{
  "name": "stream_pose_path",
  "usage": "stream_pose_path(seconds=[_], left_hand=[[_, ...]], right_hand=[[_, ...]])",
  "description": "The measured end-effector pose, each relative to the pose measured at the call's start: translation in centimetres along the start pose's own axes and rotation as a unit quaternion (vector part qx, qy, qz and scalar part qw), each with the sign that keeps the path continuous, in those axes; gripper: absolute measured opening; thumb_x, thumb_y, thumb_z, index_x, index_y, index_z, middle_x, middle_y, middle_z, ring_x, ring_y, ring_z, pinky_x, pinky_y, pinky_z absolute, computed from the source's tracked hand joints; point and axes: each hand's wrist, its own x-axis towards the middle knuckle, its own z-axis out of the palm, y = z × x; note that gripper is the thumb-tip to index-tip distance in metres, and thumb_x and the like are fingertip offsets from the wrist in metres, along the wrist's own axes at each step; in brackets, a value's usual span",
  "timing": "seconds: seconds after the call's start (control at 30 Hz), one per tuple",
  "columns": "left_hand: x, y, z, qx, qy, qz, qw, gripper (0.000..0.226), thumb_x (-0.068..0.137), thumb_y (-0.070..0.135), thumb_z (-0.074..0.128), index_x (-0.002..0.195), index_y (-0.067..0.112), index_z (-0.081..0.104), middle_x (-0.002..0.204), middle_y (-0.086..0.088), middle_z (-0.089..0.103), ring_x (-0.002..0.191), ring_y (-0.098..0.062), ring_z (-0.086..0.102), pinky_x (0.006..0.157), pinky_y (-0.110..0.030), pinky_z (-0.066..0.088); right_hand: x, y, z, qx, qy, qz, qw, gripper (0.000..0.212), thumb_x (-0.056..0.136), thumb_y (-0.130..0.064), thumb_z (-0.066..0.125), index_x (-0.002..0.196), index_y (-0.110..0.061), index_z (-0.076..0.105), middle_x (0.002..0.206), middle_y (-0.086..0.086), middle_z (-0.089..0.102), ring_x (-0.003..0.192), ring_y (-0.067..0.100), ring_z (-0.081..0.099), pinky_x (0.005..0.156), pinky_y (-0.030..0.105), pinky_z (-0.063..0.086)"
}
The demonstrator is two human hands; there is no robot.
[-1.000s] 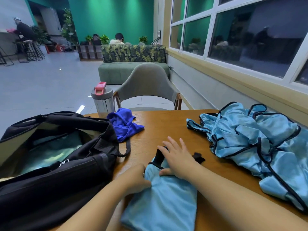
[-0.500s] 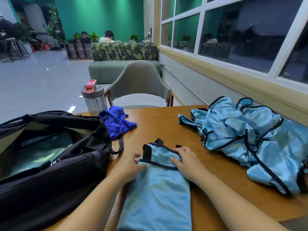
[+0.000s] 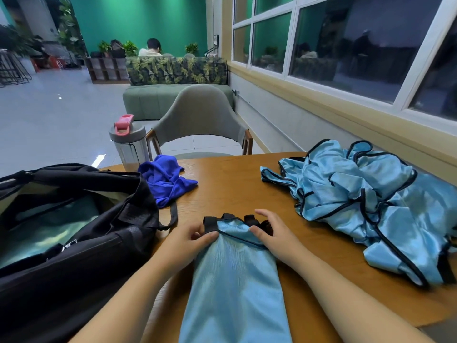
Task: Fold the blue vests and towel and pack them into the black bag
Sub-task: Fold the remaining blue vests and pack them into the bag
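Note:
A light blue vest with black trim (image 3: 235, 280) lies folded into a long narrow strip on the wooden table (image 3: 235, 186), running toward me. My left hand (image 3: 190, 240) pinches its far left corner by the black straps. My right hand (image 3: 274, 233) grips its far right corner, thumb on top of the cloth. A heap of several unfolded light blue vests (image 3: 366, 201) lies at the right. The crumpled dark blue towel (image 3: 165, 179) sits at the back left. The black bag (image 3: 74, 231) stands open at the left, with light blue cloth inside.
A clear bottle with a grey lid and pink clasp (image 3: 129, 142) stands behind the towel at the table's far edge. A grey chair (image 3: 200, 117) faces the table's far side. The window wall runs along the right. People sit far behind.
My right hand lifted off the top of the vest and moved to its right corner. Both hands now hold the far end of the strip. The view shifted slightly left.

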Motion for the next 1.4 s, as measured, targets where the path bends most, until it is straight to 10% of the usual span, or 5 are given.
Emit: stream_pose_path(seconds=[0.47, 0.67, 0.83, 1.17, 1.4], left_hand=[[0.2, -0.7, -0.8, 0.001, -0.056, -0.003, 0.998, 0.057, 0.092, 0.038, 0.057, 0.041, 0.020, 0.038, 0.043, 0.010, 0.034, 0.043, -0.007, 0.029, 0.045, -0.022, 0.023], [-0.6, -2.0, -2.5, 0.002, -0.125, -0.013, 0.992, 0.027, 0.085, 0.024, 0.071, 0.062, 0.036, 0.064, 0.057, 0.013, 0.059, 0.057, 0.000, 0.050, 0.057, -0.017, 0.041], [-0.9, -2.8, -2.8, 0.041, -0.115, -0.127, 0.984, 0.041, 0.074, 0.035, 0.079, 0.107, 0.023, 0.057, 0.097, 0.003, 0.064, 0.087, -0.009, 0.063, 0.078, -0.023, 0.051], [-2.6, -0.1, -0.5, -0.266, -0.055, -0.060, 0.961, 0.056, 0.061, 0.019, 0.077, 0.115, 0.020, 0.062, 0.110, -0.003, 0.070, 0.103, -0.016, 0.066, 0.089, -0.033, 0.053], [-4.1, 2.1, -2.3, -0.259, -0.026, 0.033, 0.965, 0.055, 0.058, 0.036, 0.075, 0.109, 0.015, 0.066, 0.107, -0.002, 0.072, 0.101, -0.015, 0.066, 0.088, -0.029, 0.050]], right_hand=[[0.0, -0.7, -0.8, -0.085, -0.066, -0.005, 0.994, 0.062, 0.083, -0.042, 0.071, 0.138, -0.034, 0.043, 0.139, -0.010, 0.049, 0.120, 0.007, 0.047, 0.102, 0.028, 0.042], [0.0, -1.2, -1.4, -0.107, -0.120, 0.076, 0.984, 0.105, 0.065, -0.060, 0.078, 0.148, -0.023, 0.025, 0.148, -0.002, 0.036, 0.128, 0.015, 0.043, 0.102, 0.029, 0.040], [-0.6, -2.1, -1.8, -0.183, -0.181, 0.093, 0.962, 0.069, 0.066, -0.058, 0.078, 0.118, -0.024, 0.049, 0.112, -0.009, 0.056, 0.095, 0.009, 0.054, 0.077, 0.026, 0.044], [-1.9, -4.0, -0.4, 0.031, -0.126, 0.043, 0.991, 0.043, 0.085, -0.040, 0.069, 0.122, -0.033, 0.047, 0.105, -0.016, 0.058, 0.091, -0.004, 0.056, 0.066, 0.014, 0.043], [-1.9, -4.0, 0.4, 0.165, -0.151, 0.089, 0.971, 0.081, 0.073, -0.043, 0.079, 0.137, -0.018, 0.037, 0.114, -0.004, 0.067, 0.098, 0.010, 0.067, 0.083, 0.028, 0.054]])
